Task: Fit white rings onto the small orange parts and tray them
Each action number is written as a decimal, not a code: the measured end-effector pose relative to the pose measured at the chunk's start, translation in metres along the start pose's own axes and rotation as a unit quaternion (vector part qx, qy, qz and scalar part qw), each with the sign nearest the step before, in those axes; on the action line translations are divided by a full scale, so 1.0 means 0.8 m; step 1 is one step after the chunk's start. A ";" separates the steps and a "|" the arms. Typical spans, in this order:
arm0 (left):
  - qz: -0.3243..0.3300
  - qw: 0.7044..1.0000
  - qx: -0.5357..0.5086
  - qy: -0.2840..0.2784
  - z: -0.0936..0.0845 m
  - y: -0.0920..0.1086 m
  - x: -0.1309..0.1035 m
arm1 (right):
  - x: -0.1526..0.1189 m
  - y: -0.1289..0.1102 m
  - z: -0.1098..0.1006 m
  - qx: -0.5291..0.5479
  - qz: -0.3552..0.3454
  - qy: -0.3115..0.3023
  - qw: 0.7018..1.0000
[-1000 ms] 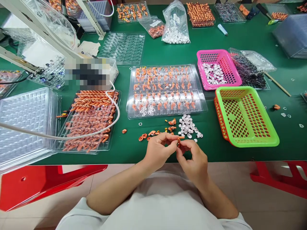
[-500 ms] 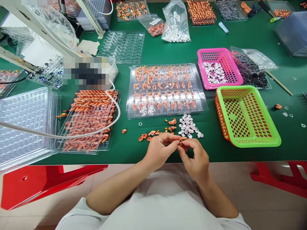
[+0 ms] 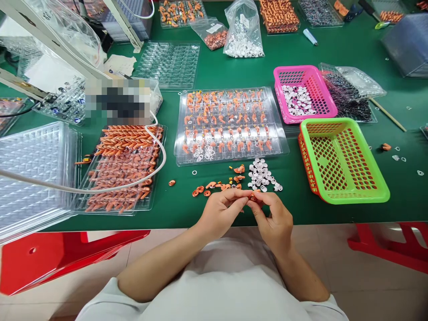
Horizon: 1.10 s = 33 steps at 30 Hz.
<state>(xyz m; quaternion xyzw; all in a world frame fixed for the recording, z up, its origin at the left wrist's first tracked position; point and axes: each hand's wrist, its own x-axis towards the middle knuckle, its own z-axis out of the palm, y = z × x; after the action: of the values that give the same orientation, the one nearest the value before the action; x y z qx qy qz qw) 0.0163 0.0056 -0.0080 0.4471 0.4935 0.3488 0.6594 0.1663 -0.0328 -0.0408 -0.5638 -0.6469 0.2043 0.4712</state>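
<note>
green tabletop | red stools left and right | pale tiled floor

Left hand: thumb and forefinger pinched | right hand: same, fingers curled | fingertips meeting | forearms angled inward, elbows bent
</note>
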 end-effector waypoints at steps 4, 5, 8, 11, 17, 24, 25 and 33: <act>-0.004 1.000 -0.017 0.005 -0.003 -0.002 0.001 | 0.002 0.000 -0.003 0.034 0.012 0.000 0.999; -0.007 1.000 -0.026 0.007 -0.004 -0.003 0.002 | 0.002 0.001 -0.004 0.050 0.019 -0.005 0.999; -0.018 0.998 -0.055 0.017 -0.008 -0.006 0.004 | 0.001 0.004 -0.007 0.102 0.052 -0.032 0.993; -0.016 0.998 -0.066 0.015 -0.010 -0.009 0.005 | -0.001 0.006 -0.010 0.154 0.087 -0.062 0.982; 0.039 0.999 0.018 0.008 -0.013 -0.012 0.003 | 0.004 0.012 -0.015 0.246 0.140 -0.105 0.953; 0.202 0.973 0.113 0.005 -0.016 -0.017 0.004 | 0.006 0.019 -0.013 0.353 0.212 -0.111 0.905; 0.224 0.966 0.128 0.007 -0.018 -0.018 0.004 | 0.006 0.019 -0.012 0.368 0.221 -0.113 0.896; 0.264 0.945 0.186 -0.044 -0.023 -0.012 0.005 | 0.005 0.016 -0.012 0.397 0.268 -0.124 0.869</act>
<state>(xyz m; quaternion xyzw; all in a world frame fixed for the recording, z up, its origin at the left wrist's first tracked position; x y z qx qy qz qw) -0.0005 0.0103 -0.0203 0.6912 0.3847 0.3919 0.4698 0.1815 -0.0281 -0.0452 -0.4510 -0.3881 0.6309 0.4979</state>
